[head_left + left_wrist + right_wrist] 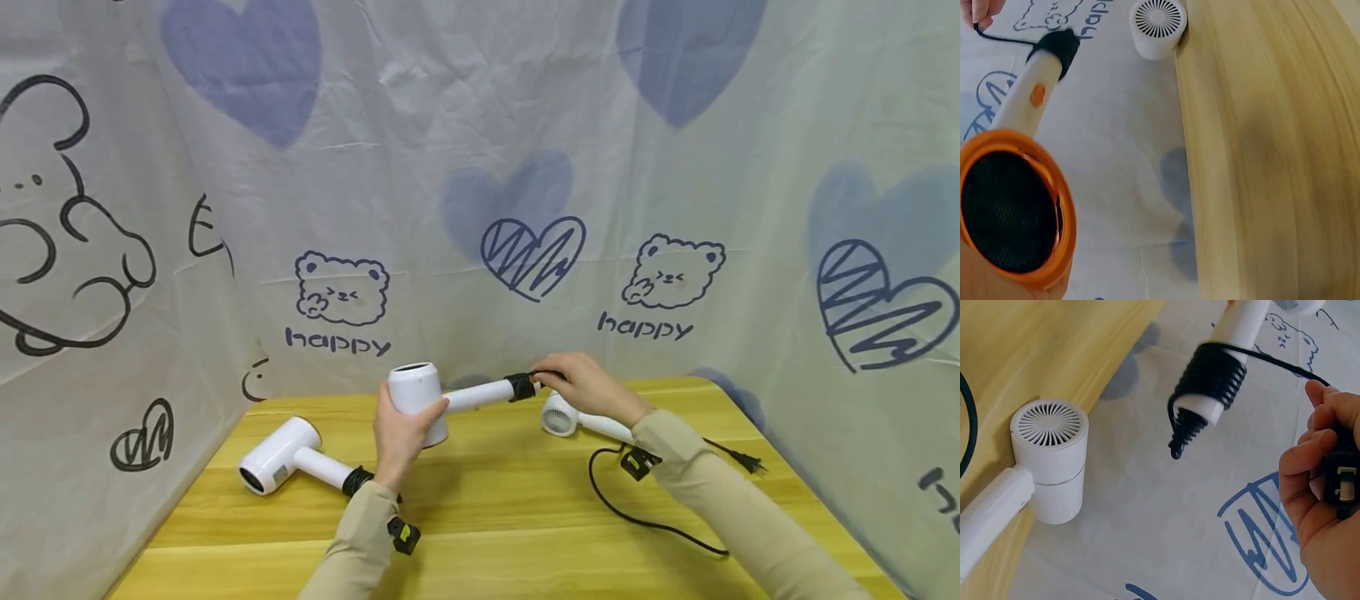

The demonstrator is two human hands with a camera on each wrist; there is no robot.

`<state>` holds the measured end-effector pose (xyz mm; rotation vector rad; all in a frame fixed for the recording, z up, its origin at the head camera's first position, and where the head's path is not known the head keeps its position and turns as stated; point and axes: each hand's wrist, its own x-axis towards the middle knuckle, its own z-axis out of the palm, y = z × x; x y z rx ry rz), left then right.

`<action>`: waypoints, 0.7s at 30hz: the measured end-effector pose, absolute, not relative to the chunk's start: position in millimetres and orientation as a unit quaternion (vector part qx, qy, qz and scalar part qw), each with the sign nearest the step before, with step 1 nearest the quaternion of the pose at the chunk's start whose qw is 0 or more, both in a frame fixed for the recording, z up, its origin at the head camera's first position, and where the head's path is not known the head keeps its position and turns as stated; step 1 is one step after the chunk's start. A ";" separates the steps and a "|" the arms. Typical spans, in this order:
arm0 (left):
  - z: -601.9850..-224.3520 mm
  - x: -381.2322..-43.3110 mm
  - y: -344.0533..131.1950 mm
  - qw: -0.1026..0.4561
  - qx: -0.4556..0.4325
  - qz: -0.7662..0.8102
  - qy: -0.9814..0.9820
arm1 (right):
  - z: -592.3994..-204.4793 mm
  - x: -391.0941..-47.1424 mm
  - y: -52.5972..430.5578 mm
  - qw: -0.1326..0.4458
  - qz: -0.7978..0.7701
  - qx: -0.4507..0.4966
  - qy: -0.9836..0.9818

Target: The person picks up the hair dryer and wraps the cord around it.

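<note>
Above the table [495, 517], the left hand [400, 433] curls round a raised white hair dryer [476, 396] while the right hand [581, 385] pinches its cord [1279, 363]; too hard a tug could twist the dryer free or slip the coils [1210, 375].

The pale yellow wood-grain table [510, 562] fills the lower part of the head view; behind it hangs a white fabric backdrop with blue hearts [420, 183]. At lower left on the table lies a white T-shaped hair dryer [285, 450]. Right of centre, near the far edge, lies a white grille-ended hair dryer [564, 415], with a looped black cord [637, 522] before it and a black plug [748, 461] to its right. Mid-frame, above the table, a white cylindrical hair dryer with an orange rim [420, 396] spans from the left grip [401, 437] toward the right grip [588, 383].
</note>
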<state>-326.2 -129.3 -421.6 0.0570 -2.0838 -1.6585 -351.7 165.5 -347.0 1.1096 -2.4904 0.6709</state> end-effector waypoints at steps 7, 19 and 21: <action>-428.9 -330.7 -136.6 0.174 -0.022 -0.633 -0.754 | -343.0 -357.6 164.9 0.170 0.234 0.380 -0.879; -427.5 -329.7 -155.6 0.066 -0.089 -0.683 -0.722 | -350.4 -367.1 166.5 0.122 0.293 0.379 -0.869; -425.6 -328.2 -158.4 0.040 -0.088 -0.696 -0.711 | -351.1 -369.7 166.6 0.109 0.309 0.374 -0.868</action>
